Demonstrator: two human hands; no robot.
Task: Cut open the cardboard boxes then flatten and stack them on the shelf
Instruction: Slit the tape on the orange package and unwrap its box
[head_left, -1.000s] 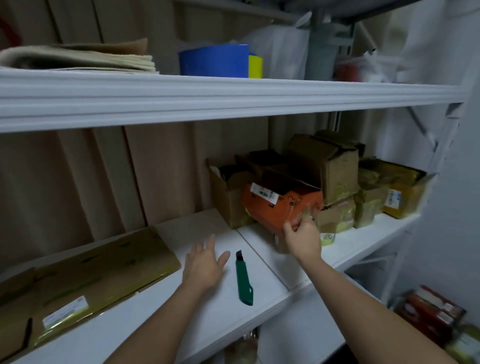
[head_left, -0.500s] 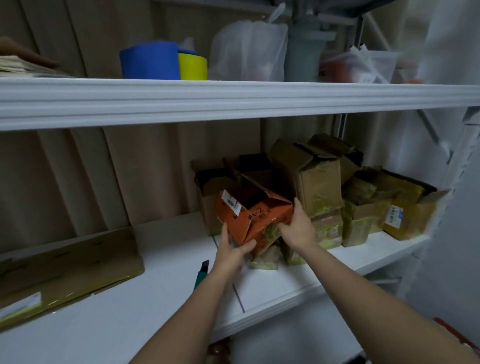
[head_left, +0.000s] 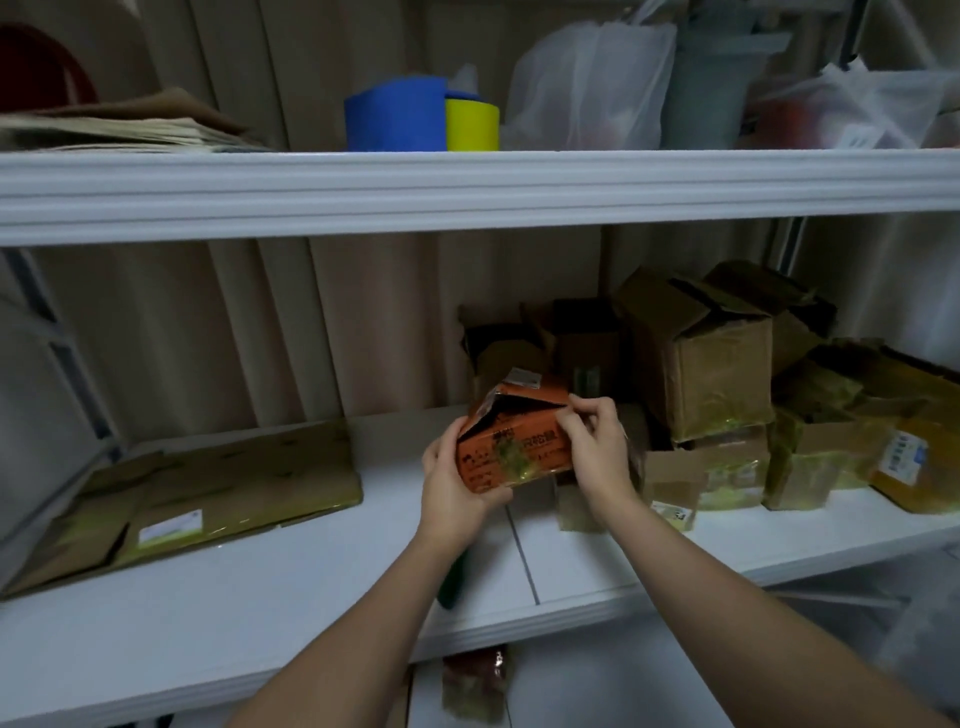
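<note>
Ideally, with the left hand (head_left: 457, 480) gripping the orange box (head_left: 511, 447) from below, the right hand (head_left: 595, 441), pinching its top flap, peels steadily before reaching for the green cutter (head_left: 453, 584) lying near on the shelf (head_left: 208, 623).

Orange box (head_left: 511, 447), top flap ajar, held above shelf (head_left: 260, 597); flattened cardboard (head_left: 208, 493) lying left; brown boxes (head_left: 711, 374) piled right

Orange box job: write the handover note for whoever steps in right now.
Left hand grips the orange box from below; right hand pinches its top flap.
Green cutter lies on the shelf, partly hidden under the left forearm.
Done: flattened cardboard lies at the shelf's left.
Left: open and flatten the orange box, then the brown boxes at right, and stack them.
</note>
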